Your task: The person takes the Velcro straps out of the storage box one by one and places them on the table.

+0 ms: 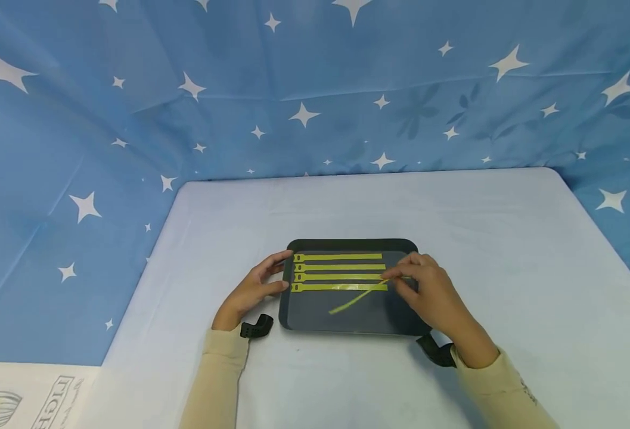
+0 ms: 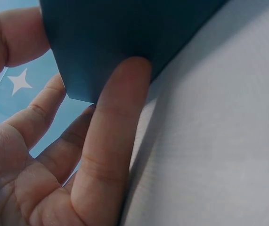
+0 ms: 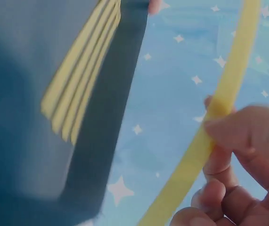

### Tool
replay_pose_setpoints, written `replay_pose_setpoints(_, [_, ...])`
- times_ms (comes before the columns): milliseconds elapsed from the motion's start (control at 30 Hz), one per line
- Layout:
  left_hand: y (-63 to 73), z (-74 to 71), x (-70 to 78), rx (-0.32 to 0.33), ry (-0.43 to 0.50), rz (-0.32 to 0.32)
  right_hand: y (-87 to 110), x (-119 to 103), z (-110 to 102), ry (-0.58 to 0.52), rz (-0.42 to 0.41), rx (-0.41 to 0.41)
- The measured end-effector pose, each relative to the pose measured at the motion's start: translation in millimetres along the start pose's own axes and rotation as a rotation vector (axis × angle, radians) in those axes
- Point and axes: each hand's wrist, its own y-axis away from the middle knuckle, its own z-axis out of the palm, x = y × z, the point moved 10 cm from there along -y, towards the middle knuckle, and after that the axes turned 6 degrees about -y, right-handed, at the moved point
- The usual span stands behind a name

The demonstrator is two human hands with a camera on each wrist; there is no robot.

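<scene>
A dark grey tray (image 1: 320,325) lies on the table with several yellow cable ties (image 1: 341,277) in parallel rows on it, slotted heads to the left. My left hand (image 1: 253,289) holds the tray's left side, its thumb against the outer wall in the left wrist view and the fingers at the edge beyond. Over the tray's right part, my right hand (image 1: 427,292) pinches one more yellow cable tie (image 1: 352,302) between thumb and fingers. That tie slants down to the left in the head view and curves past the fingertips in the right wrist view (image 3: 186,174).
White cloth covers the table (image 1: 508,250) around the tray. A blue curtain (image 1: 315,77) with white stars hangs behind and at the sides. A printed cream-coloured sheet (image 1: 30,396) shows at the lower left. Black bands (image 1: 258,326) sit at both wrists.
</scene>
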Motion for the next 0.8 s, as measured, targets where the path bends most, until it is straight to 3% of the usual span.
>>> replay_pose_setpoints(267, [5.7, -1.4, -1.7, 0.003, 0.014, -0.014, -12.1, 17, -52, 0.046, -0.069, 0.099])
replay_pose_setpoints(400, [4.8, -0.5, -3.0, 0.005, 0.009, -0.013, -14.0, 38, -70, -0.054, -0.108, 0.134])
replay_pose_setpoints(533, [4.2, 1.4, -2.5, 0.004, 0.008, -0.006, -13.0, 59, -79, -0.162, -0.119, 0.114])
replay_pose_setpoints(633, [4.2, 2.2, -2.2, 0.006, 0.001, -0.007, -11.3, 73, -82, -0.198, -0.076, 0.067])
replay_pose_setpoints(800, [3.1, 3.7, 1.0, 0.007, -0.008, 0.007, -8.2, 96, -82, -0.302, 0.118, -0.063])
